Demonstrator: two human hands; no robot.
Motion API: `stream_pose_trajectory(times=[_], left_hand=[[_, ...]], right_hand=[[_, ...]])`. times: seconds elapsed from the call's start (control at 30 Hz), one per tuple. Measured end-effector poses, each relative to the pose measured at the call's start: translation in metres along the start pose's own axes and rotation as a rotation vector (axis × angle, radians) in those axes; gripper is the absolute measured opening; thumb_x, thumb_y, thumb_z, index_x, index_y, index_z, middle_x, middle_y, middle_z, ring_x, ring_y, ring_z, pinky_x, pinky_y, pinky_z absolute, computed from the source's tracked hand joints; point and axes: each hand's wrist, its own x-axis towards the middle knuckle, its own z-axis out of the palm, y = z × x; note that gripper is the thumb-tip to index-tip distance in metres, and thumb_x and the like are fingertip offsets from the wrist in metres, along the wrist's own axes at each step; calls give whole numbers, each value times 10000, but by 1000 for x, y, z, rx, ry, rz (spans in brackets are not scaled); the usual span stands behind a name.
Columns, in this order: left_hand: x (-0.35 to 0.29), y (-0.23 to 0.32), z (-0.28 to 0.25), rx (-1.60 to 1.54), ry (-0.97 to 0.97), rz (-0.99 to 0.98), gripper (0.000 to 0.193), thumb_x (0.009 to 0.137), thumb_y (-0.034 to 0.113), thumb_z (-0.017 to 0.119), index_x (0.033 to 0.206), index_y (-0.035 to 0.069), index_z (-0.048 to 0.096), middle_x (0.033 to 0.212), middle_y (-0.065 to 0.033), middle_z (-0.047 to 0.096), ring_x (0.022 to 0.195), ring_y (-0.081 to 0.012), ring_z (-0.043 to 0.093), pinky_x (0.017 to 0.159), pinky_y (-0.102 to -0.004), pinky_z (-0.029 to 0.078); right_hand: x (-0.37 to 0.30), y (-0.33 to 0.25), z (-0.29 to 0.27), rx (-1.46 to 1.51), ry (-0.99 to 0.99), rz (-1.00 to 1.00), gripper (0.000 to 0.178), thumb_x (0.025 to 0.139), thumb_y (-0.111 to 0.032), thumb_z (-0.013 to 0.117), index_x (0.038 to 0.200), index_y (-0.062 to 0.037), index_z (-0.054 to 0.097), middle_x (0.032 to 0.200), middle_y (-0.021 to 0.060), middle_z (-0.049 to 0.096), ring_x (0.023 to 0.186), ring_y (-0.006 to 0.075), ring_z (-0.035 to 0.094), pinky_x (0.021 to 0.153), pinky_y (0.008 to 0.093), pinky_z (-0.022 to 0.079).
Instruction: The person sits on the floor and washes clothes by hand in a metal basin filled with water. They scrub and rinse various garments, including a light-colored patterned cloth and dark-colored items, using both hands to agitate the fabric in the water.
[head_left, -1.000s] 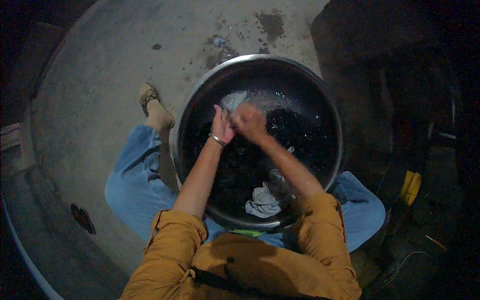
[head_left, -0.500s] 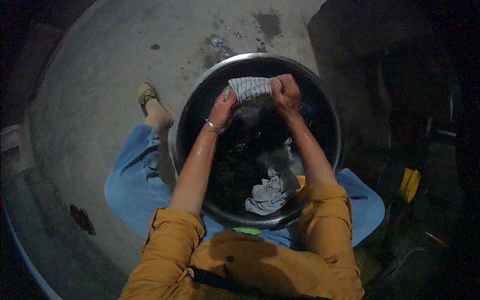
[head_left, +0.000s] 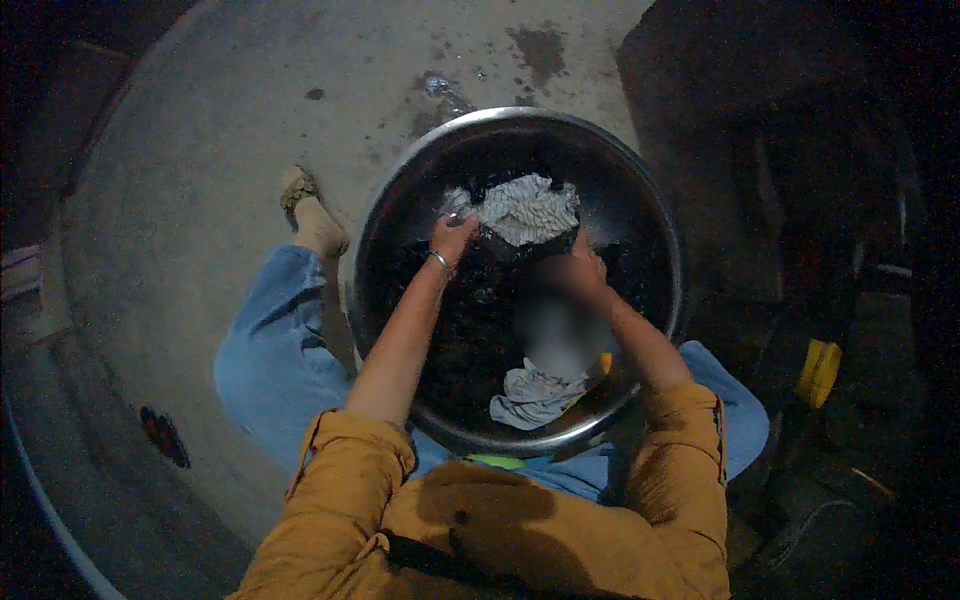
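- While a striped cloth (head_left: pixel 530 212) is lying toward the basin's far rim (head_left: pixel 520 113), the left hand (head_left: pixel 455 238) is half-curling at its edge, grip unclear.
- By its right corner, the right hand (head_left: pixel 592 268) is blurring, fingers' state untellable.
- Room is separating both from the rim.

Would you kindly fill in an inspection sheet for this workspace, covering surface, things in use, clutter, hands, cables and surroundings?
Surface: grey floor, with dark patches beyond the basin.
Things in use: striped cloth bunched in the basin's far half; pale cloth near its close rim, partly blurred.
Clutter: yellow object to the right; dark reddish object on the left.
Hands: left hand at the striped cloth's left end; right hand by its lower right, partly blurred; grips unclear.
Cables: thin pale strand lower right, too dark to identify.
Surroundings: dim; jeans-clad legs either side of the basin.
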Motion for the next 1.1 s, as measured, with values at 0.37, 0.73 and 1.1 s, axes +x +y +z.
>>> stream_pose_trajectory(times=[0.37,0.73,1.1], left_hand=[[-17,14,-1,-48,-181,203,701,665,430,668,1172,14,423,1065,-162,523,949,-223,517,813,-320,408],[-84,47,19,777,-113,783,566,684,187,648,1196,122,415,1190,-147,391,1105,-313,388,915,-400,334],[-60,41,15,-510,-364,-47,585,797,363,554,1278,191,269,1003,-31,511,855,-144,501,705,-317,445]], right_hand=[[-152,-104,12,-642,-726,-738,298,790,-294,478,930,-49,574,812,169,554,744,242,542,631,362,443],[51,-37,6,-297,777,-90,345,663,-200,652,948,-48,532,868,154,567,770,301,548,683,364,456],[62,-4,5,79,446,320,608,640,-347,699,1127,-85,447,1106,154,468,1033,272,449,840,368,378]])
